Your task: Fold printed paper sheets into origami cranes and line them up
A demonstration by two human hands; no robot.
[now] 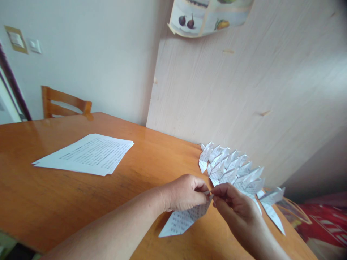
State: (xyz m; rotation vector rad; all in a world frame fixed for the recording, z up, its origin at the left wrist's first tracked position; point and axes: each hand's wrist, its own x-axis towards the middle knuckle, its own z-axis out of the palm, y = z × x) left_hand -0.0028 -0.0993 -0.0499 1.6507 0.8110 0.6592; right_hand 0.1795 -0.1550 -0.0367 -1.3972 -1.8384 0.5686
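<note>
A folded sheet of printed paper (180, 221) stands just above the wooden table, its lower left corner pointing toward me. My left hand (187, 193) is closed on its upper edge, thumb in front and fingers curled behind. At the paper's top right tip, my right hand (233, 204) pinches the corner between thumb and forefinger. The two hands nearly meet there. Part of the paper is hidden behind my left hand. Just beyond my right hand, several folded paper pieces (227, 169) with raised points stand in rows.
A stack of printed sheets (89, 155) lies on the left of the orange-brown table (81, 202). One folded piece (272, 196) sits near the right edge. A wooden chair (66, 101) stands behind the table, and a red bag (322, 224) is beyond the right edge.
</note>
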